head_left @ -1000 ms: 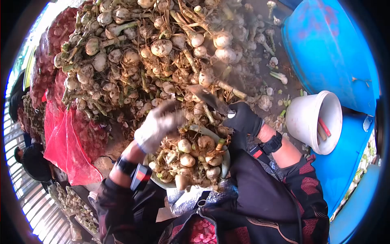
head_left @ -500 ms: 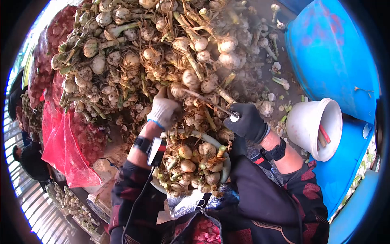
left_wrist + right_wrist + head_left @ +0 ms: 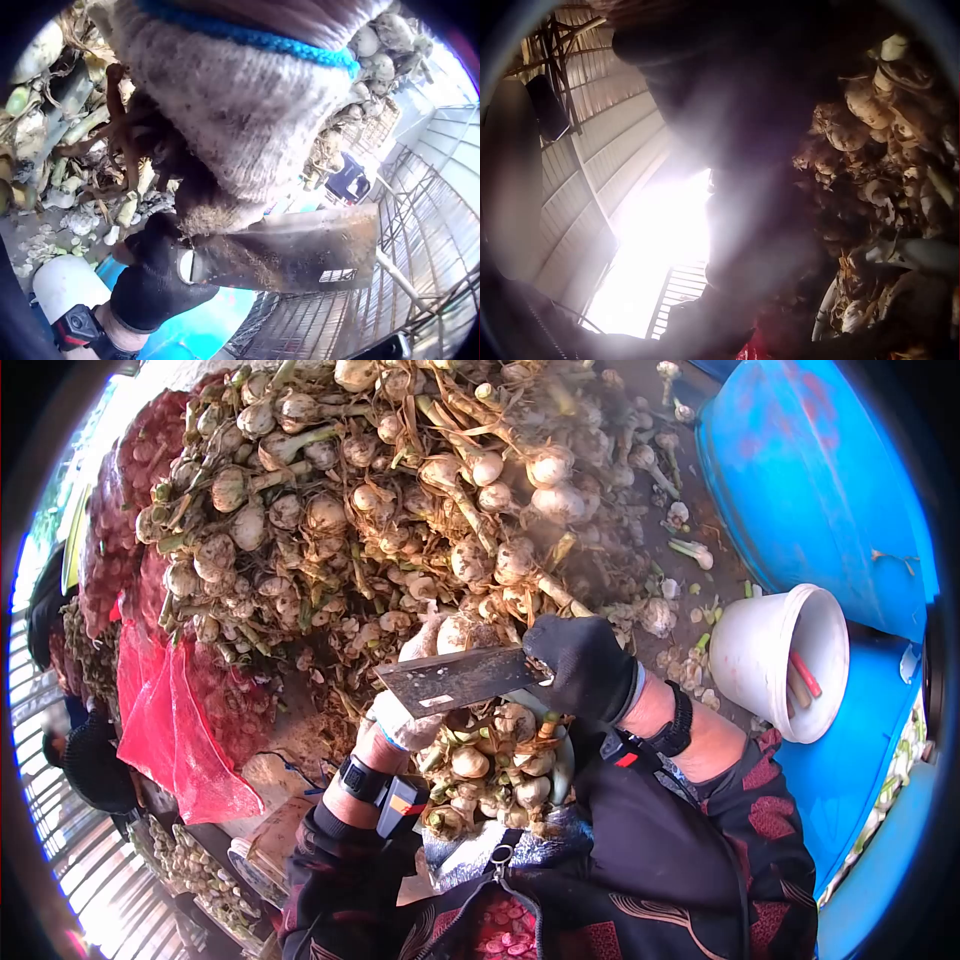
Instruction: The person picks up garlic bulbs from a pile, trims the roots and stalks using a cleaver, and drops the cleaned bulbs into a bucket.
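Observation:
My right hand (image 3: 583,668), in a black glove, grips a cleaver (image 3: 460,678) whose broad, dirt-stained blade points left across the front of my left hand. My left hand (image 3: 408,705) wears a white knitted glove and holds a garlic bulb (image 3: 464,632) just behind the blade. Its fingers are partly hidden by the blade in the head view. Dry brown stalks (image 3: 124,139) show beside the glove in the left wrist view. Below both hands, a tub (image 3: 562,765) of trimmed garlic bulbs (image 3: 470,762) sits against my lap.
A large heap of garlic with stalks (image 3: 325,510) rises in front. To the right stand a white bucket (image 3: 745,660) with red-handled tools inside and a blue barrel (image 3: 815,480). A red mesh bag (image 3: 165,705) lies left; another person (image 3: 95,760) is beyond.
My left hand reached into the heap, took a bulb and drew back toward me. The cleaver swung from pointing at the heap to lying flat across in front of the left hand.

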A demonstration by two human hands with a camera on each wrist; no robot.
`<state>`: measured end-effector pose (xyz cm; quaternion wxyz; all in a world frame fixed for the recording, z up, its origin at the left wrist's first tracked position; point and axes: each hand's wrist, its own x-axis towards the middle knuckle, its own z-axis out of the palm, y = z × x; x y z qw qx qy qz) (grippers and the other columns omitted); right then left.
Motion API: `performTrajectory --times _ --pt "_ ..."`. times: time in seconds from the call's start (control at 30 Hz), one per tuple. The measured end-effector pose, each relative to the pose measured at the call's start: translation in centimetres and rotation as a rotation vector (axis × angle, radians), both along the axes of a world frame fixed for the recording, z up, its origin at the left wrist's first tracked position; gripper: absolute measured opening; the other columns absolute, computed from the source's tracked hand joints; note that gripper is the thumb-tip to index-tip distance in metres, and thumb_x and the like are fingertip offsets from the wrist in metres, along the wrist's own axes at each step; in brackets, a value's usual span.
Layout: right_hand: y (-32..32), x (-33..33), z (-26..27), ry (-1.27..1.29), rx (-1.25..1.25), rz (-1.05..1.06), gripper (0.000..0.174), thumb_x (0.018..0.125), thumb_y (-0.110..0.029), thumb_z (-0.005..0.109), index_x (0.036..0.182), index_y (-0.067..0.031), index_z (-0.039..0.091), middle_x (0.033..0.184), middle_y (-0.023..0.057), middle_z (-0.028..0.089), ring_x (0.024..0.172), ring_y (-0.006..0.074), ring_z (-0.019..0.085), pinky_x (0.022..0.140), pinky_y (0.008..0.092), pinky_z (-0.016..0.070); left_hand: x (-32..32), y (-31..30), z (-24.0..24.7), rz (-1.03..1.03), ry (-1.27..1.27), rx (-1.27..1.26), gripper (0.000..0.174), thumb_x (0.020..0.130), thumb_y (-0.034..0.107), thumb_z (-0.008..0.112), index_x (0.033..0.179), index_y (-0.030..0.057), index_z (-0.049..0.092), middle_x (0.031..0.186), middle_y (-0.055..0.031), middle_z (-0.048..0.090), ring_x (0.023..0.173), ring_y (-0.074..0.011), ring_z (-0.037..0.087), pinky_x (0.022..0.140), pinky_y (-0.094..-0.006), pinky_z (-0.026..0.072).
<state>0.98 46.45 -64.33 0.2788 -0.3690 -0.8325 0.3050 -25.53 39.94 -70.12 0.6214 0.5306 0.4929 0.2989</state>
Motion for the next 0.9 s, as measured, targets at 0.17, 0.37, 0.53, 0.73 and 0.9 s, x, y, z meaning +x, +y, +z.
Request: performTrajectory --times 0.17,0.37,0.53,0.73,0.9 --pt "0.0 0.3 -1.4 0.070 -0.016 0.015 0.026 0.064 -0.025 0.074 0.072 -0.0051 0.058 0.069 0.0131 0.055 0.062 0.0355 0.057 0.054 0.0407 0.0466 -0.5 -2.1 -1.7 -0.105 0.077 0.103 0.059 0.082 0.028 0.072 0.126 -0.0016 0.047 0.115 -0.0111 0.060 0.101 -0.0200 0.061 0.084 -0.0307 0.0523" --pt "-0.1 2.8 -6.4 -0.119 0.004 -0.105 0.024 0.067 -0.022 0.072 0.075 -0.0037 0.059 0.065 0.0140 0.056 0.058 0.0320 0.057 0.053 0.0380 0.0453 3.3 2.0 9.8 -0.259 0.181 0.092 0.104 0.044 0.020 0.093 0.131 0.0040 0.040 0.116 -0.0096 0.057 0.103 -0.0200 0.058 0.091 -0.0359 0.0482" --pt "0.5 2.1 -1.4 0.263 -0.648 -0.245 0.036 0.072 -0.031 0.080 0.082 -0.0014 0.062 0.070 0.0050 0.060 0.062 0.0105 0.053 0.056 0.0275 0.0452 5.6 5.5 10.0 -0.221 0.428 0.175 0.067 0.059 0.022 0.086 0.113 0.0021 0.051 0.096 -0.0121 0.065 0.088 -0.0242 0.065 0.078 -0.0356 0.0527" --pt "0.6 0.2 -1.4 0.426 -0.691 -0.076 0.042 0.067 -0.036 0.085 0.080 -0.0035 0.063 0.069 -0.0034 0.058 0.066 0.0051 0.051 0.059 0.0253 0.0451 8.0 4.6 8.6 -0.102 0.500 0.132 0.065 0.065 0.019 0.082 0.116 -0.0004 0.046 0.102 -0.0193 0.064 0.094 -0.0290 0.065 0.082 -0.0346 0.0521" --pt "1.2 1.6 -2.3 0.560 -0.774 -0.262 0.040 0.067 -0.034 0.086 0.076 -0.0043 0.061 0.068 -0.0029 0.057 0.062 0.0059 0.052 0.057 0.0242 0.0456 6.5 4.6 7.7 0.459 0.312 0.428 0.061 0.072 0.007 0.079 0.126 0.0034 0.049 0.115 -0.0125 0.060 0.108 -0.0186 0.057 0.091 -0.0326 0.0493"
